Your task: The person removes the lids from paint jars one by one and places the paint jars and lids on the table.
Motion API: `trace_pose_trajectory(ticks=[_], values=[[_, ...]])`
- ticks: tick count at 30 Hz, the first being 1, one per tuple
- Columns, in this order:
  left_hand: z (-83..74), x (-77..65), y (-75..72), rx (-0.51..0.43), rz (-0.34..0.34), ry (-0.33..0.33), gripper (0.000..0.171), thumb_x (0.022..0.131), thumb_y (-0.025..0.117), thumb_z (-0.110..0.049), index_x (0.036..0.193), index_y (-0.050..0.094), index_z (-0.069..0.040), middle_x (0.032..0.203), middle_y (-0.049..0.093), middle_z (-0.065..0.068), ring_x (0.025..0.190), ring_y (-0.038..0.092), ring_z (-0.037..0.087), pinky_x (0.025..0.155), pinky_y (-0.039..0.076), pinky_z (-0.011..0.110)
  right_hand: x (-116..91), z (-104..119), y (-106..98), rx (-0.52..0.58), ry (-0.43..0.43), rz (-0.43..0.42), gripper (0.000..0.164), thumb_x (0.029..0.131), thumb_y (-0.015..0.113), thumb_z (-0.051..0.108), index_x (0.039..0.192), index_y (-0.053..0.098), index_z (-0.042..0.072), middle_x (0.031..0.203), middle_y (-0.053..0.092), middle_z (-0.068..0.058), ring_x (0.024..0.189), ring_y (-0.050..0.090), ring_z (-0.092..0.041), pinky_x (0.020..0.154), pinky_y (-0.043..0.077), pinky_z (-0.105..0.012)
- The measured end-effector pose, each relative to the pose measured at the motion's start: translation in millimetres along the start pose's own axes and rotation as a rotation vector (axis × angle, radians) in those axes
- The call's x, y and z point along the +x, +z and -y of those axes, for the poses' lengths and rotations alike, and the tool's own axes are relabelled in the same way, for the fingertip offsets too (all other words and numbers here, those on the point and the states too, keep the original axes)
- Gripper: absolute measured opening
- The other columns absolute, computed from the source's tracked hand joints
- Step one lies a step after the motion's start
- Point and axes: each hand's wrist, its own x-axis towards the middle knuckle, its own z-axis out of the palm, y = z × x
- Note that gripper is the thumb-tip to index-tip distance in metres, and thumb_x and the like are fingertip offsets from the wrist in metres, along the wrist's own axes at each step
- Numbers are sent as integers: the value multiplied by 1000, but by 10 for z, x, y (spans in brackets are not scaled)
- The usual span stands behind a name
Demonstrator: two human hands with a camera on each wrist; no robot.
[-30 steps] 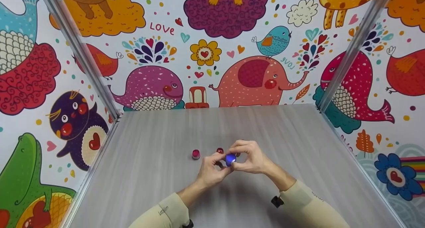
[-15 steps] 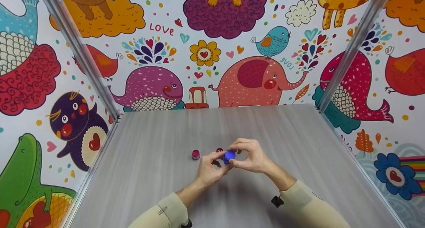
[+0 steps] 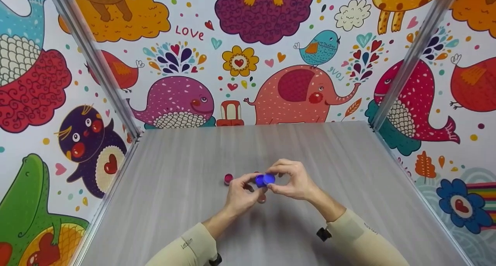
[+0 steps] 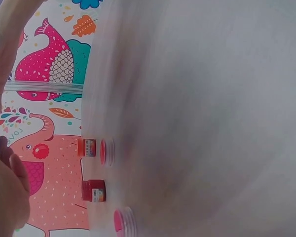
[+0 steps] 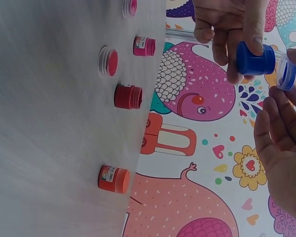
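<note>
Above the table, my left hand grips a small blue paint jar, its mouth uncovered. Thumb and fingers of my right hand pinch the jar's round lid, blue on the inside with a clear rim. In the right wrist view the lid sits just off the jar's mouth, with a narrow gap between them. In the head view the lid partly overlaps the jar. Only part of the left hand shows at the edge of the left wrist view.
On the table stand a pink jar, a dark red jar and an orange jar. Lids with pink or red insides lie nearby. Patterned walls with metal posts enclose the table.
The blue lid has come off the jar's top. The left hand has shifted slightly left with the jar, and the right hand has risen a little with the lid.
</note>
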Motion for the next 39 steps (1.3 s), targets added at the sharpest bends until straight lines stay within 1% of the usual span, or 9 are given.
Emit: trace_pose_trajectory(ticks=[3, 8, 11, 17, 26, 30, 33, 36, 39], values=[[13, -1, -14, -2, -6, -2, 34, 90, 95, -17, 122, 84, -15, 116, 87, 4, 101, 79, 12, 78, 67, 31, 22, 64, -11, 2, -5, -6, 30, 76, 92, -3, 104, 82, -3, 93, 78, -17, 81, 70, -26, 68, 62, -43], [31, 2, -52, -1, -23, 1, 33, 91, 94, -15, 122, 84, -14, 114, 87, 6, 99, 78, 13, 77, 66, 30, -47, -137, 66, -11, -6, -18, 31, 76, 94, -2, 105, 84, -1, 93, 79, -15, 81, 71, -30, 66, 62, -46], [43, 4, -88, -4, -28, -13, 34, 91, 93, -13, 123, 83, -13, 115, 87, 7, 100, 78, 14, 78, 64, 26, -89, -272, 100, -29, -29, -25, 34, 76, 95, 2, 108, 85, 4, 95, 81, -12, 82, 73, -30, 66, 63, -44], [86, 2, -180, 4, -41, -33, 34, 90, 93, -11, 122, 83, -15, 114, 87, 5, 99, 77, 14, 76, 61, 22, -107, -335, 113, -50, -39, -30, 35, 79, 97, 9, 112, 86, 12, 98, 83, -5, 84, 75, -22, 67, 64, -40], [139, 5, -315, 19, -93, -35, 34, 92, 93, -11, 124, 82, -12, 117, 82, 10, 98, 76, 15, 75, 63, 28, -96, -273, 173, -103, 78, 2, 32, 82, 99, 15, 110, 86, 9, 98, 83, -2, 89, 73, -12, 73, 65, -34], [169, 16, -372, 22, -116, -39, 35, 90, 94, -10, 123, 83, -15, 117, 76, 9, 96, 74, 14, 72, 60, 24, -83, -252, 225, -111, 99, 17, 32, 82, 100, 18, 110, 87, 10, 97, 82, -2, 88, 75, -17, 73, 64, -34], [191, 15, -420, 25, -141, -45, 35, 90, 94, -9, 123, 83, -13, 115, 72, 10, 93, 73, 19, 72, 57, 20, -81, -238, 265, -115, 118, 29, 30, 83, 100, 19, 109, 86, 12, 97, 82, -2, 87, 76, -23, 73, 64, -32], [214, 15, -470, 27, -163, -50, 34, 90, 93, -8, 123, 83, -11, 113, 73, 11, 92, 73, 28, 74, 57, 19, -80, -232, 304, -123, 140, 37, 30, 83, 101, 20, 108, 86, 14, 97, 81, 0, 87, 76, -21, 74, 62, -30], [232, 13, -517, 40, -178, -47, 34, 90, 94, -8, 122, 84, -11, 112, 75, 11, 92, 74, 30, 75, 60, 22, -79, -229, 345, -137, 148, 46, 29, 83, 101, 20, 109, 87, 15, 97, 81, 1, 88, 75, -17, 74, 61, -29]])
